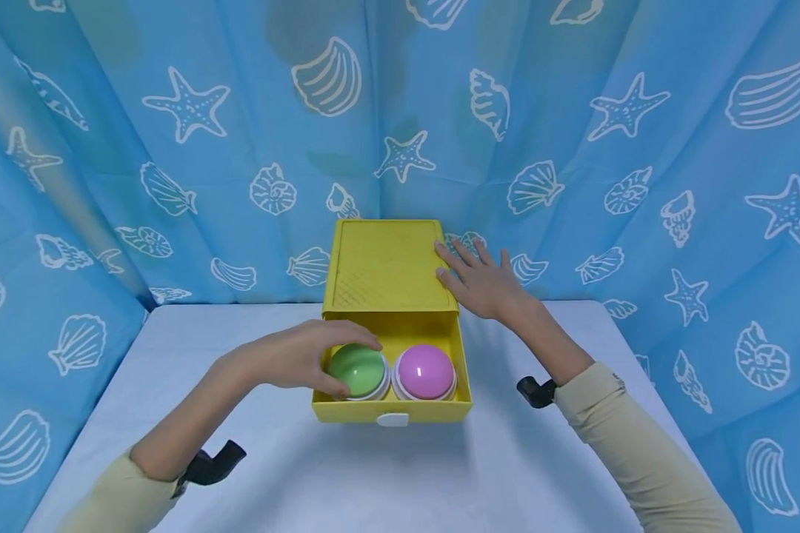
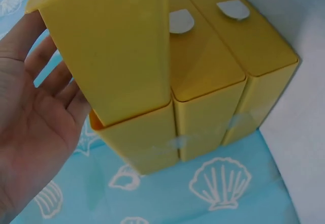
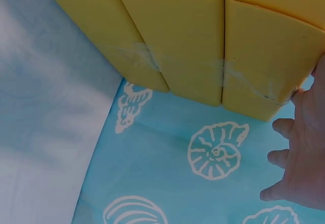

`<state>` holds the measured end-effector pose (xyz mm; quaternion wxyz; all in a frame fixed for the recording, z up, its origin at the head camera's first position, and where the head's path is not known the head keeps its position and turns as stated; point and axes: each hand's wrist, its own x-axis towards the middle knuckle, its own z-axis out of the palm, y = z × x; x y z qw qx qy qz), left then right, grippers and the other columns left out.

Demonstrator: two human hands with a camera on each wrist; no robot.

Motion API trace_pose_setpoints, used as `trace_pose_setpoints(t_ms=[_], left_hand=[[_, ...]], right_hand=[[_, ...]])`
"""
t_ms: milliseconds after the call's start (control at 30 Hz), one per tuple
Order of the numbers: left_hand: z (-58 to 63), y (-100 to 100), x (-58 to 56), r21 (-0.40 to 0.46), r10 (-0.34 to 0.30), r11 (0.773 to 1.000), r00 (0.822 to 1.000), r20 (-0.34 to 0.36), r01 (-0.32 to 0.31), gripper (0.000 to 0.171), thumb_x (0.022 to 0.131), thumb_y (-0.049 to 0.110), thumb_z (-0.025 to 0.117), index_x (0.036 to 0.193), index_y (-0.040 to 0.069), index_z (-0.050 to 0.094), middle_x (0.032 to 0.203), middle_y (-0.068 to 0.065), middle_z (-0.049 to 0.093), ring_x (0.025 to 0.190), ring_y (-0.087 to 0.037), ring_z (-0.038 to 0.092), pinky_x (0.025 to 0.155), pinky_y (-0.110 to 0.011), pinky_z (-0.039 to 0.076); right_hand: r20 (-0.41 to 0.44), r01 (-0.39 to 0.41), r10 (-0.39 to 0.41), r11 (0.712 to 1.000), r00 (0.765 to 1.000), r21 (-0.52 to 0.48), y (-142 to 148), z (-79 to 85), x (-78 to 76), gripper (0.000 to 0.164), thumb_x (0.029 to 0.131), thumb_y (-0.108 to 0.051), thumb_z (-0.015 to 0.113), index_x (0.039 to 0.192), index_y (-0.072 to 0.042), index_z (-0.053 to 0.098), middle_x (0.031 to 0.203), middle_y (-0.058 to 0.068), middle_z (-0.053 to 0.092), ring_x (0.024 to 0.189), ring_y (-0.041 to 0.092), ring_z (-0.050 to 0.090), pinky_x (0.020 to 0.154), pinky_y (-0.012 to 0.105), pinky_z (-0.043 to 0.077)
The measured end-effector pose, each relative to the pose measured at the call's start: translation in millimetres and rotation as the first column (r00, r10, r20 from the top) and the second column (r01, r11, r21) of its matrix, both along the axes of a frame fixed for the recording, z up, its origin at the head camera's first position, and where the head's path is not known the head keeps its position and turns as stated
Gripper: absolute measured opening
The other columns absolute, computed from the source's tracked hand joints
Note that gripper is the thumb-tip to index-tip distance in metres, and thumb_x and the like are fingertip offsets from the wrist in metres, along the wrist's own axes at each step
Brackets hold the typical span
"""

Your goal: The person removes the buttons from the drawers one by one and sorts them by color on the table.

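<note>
A yellow drawer cabinet has its top drawer pulled out toward me. Inside the drawer, at the left, is a round container with a green dome and a white rim. Beside it on the right lies a similar round container with a glossy pink dome. My left hand has its thumb and forefinger curved around the green-domed container; in the left wrist view the drawer's side hides its fingertips. My right hand, fingers straight and spread, touches the cabinet's upper right edge.
Below the open drawer, two more drawers with white tab handles are shut. Clear tape runs along the cabinet's side. It stands on a white table, and a blue shell-patterned curtain hangs behind.
</note>
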<state>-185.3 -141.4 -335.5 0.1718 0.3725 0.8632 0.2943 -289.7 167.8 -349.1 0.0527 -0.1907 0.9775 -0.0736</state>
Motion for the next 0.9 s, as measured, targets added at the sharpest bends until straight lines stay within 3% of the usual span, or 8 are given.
trace_pose_setpoints(t_ms=[333, 600, 733, 900], left_hand=[[5.0, 17, -0.4, -0.238, 0.075, 0.969, 0.996, 0.038, -0.064, 0.069, 0.081, 0.016, 0.085, 0.142, 0.024, 0.055, 0.138, 0.004, 0.054, 0.116, -0.018, 0.05, 0.094, -0.036, 0.05], [6.2, 24, 4.5, -0.351, 0.108, 0.931, 0.994, -0.013, -0.105, 0.079, 0.08, 0.019, 0.086, 0.149, 0.016, 0.047, 0.147, -0.004, 0.046, 0.118, -0.022, 0.049, 0.096, -0.038, 0.051], [6.9, 27, 3.9, -0.378, 0.116, 0.919, 0.993, -0.024, -0.116, 0.08, 0.08, 0.019, 0.087, 0.149, 0.013, 0.047, 0.145, -0.005, 0.048, 0.118, -0.023, 0.05, 0.096, -0.04, 0.051], [8.0, 27, 1.7, -0.355, 0.097, 0.929, 0.995, -0.037, -0.104, 0.072, 0.077, 0.02, 0.088, 0.141, 0.011, 0.055, 0.132, -0.004, 0.056, 0.113, -0.022, 0.052, 0.092, -0.039, 0.053]], right_hand=[[-0.008, -0.002, 0.002, 1.0, 1.0, -0.004, -1, -1.3, -0.7, 0.065, 0.105, -0.058, 0.019, 0.162, -0.028, 0.007, 0.167, 0.006, 0.006, 0.15, 0.039, -0.002, 0.113, 0.071, -0.004], [0.005, -0.006, 0.006, 1.0, 1.0, -0.004, 0, -0.3, -0.9, 0.066, 0.104, -0.059, 0.017, 0.162, -0.028, 0.005, 0.167, 0.005, 0.004, 0.15, 0.038, -0.004, 0.112, 0.07, -0.006], [0.013, -0.006, 0.006, 1.0, 1.0, -0.011, 0, 0.3, -0.6, 0.066, 0.104, -0.06, 0.016, 0.161, -0.029, 0.005, 0.167, 0.005, 0.004, 0.15, 0.037, -0.005, 0.113, 0.07, -0.006], [0.017, -0.001, 0.001, 1.0, 1.0, -0.016, -1, 0.3, 0.7, 0.065, 0.105, -0.059, 0.017, 0.161, -0.029, 0.005, 0.167, 0.006, 0.005, 0.15, 0.038, -0.004, 0.113, 0.07, -0.006]])
